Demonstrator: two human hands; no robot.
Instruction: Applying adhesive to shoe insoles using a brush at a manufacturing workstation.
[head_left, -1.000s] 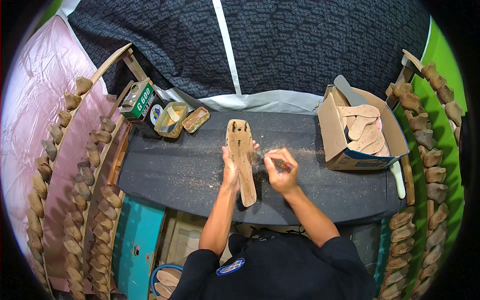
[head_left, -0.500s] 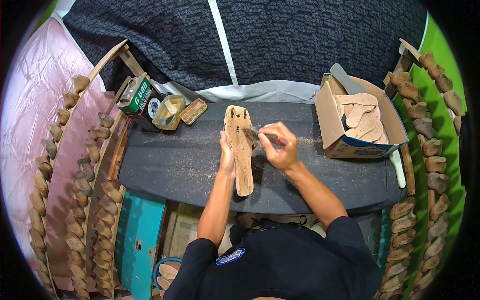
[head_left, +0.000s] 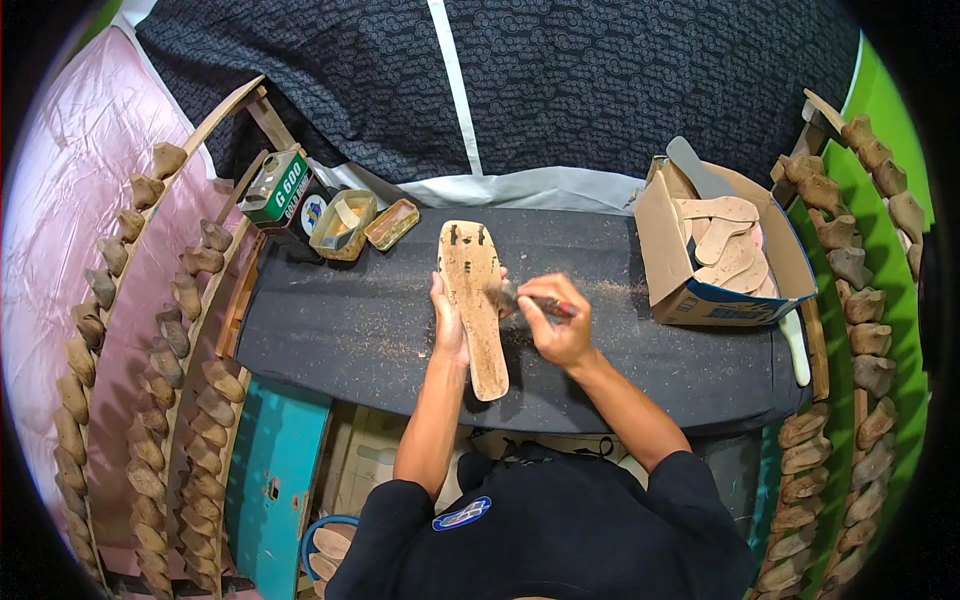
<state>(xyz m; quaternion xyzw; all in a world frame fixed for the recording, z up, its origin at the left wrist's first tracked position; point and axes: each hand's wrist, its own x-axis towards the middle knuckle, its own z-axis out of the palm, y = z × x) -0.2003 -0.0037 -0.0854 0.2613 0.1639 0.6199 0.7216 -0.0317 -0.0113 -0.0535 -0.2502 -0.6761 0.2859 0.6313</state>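
Over the middle of the table, a long tan sole-shaped piece (head_left: pixel 470 290) is held with its wide end away from me. Dark marks and small holes dot that far end. My left hand (head_left: pixel 449 318) grips it from the left edge and underneath, and a few fingertips show past its right edge. In my right hand (head_left: pixel 563 325) is a brush (head_left: pixel 548 306), pinched by its dark handle. The dark, motion-blurred bristles meet the right edge of the piece near its middle.
Crumbs litter the black-covered table (head_left: pixel 340 320). At back left stand a green-and-black metal can (head_left: pixel 285 200), a plastic tub (head_left: pixel 343 226) and a small tray (head_left: pixel 392 224). A cardboard box (head_left: pixel 665 265) of tan insoles (head_left: pixel 722 240) sits right. Racks of wooden shoe lasts (head_left: pixel 160 365) flank both sides.
The sole-shaped piece has tilted slightly and shifted a little nearer and to the left. The brush has moved down along its right edge.
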